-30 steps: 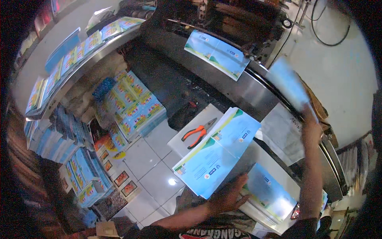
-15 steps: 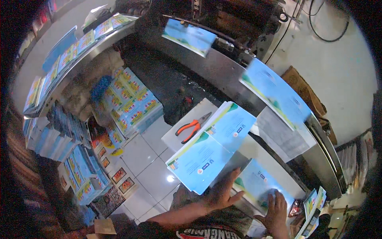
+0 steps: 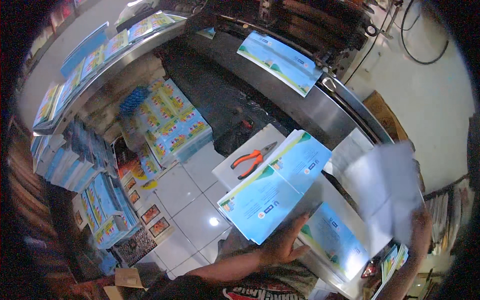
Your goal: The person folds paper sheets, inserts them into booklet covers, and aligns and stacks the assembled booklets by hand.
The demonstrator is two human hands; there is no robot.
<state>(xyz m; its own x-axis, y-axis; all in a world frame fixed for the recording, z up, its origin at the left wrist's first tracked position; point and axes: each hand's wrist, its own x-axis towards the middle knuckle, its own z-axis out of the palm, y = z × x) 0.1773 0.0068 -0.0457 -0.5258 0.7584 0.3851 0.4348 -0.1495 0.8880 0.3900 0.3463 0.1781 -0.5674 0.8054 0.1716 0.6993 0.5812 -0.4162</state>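
My right hand (image 3: pixel 419 225), blurred by motion, grips the lower right edge of a whitish sheet (image 3: pixel 387 185) above the metal rail; its fingertips are mostly hidden. My left hand (image 3: pixel 285 242) has thumb and forefinger apart, beside the near edge of a stack of light-blue printed sheets (image 3: pixel 260 200). A smaller light-blue stack (image 3: pixel 332 240) lies on the metal surface between my hands. Another blue printed sheet (image 3: pixel 280 60) rests on the machine's metal ledge. Orange-handled pliers (image 3: pixel 255 159) lie on a white board next to the stack.
The machine's curved metal rail (image 3: pixel 350 102) runs across the far right. Stacked colourful printed sheets (image 3: pixel 175 120) stand on the floor at left, near more bundles (image 3: pixel 107 212). A shelf with printed sheets (image 3: pixel 92 65) curves along the far left. Brown cardboard (image 3: pixel 382 112) leans behind the rail.
My right hand has left the smaller stack and moved right and upward to a whitish sheet. A blue sheet on the ledge has shifted rightward. My left hand stays by the stack.
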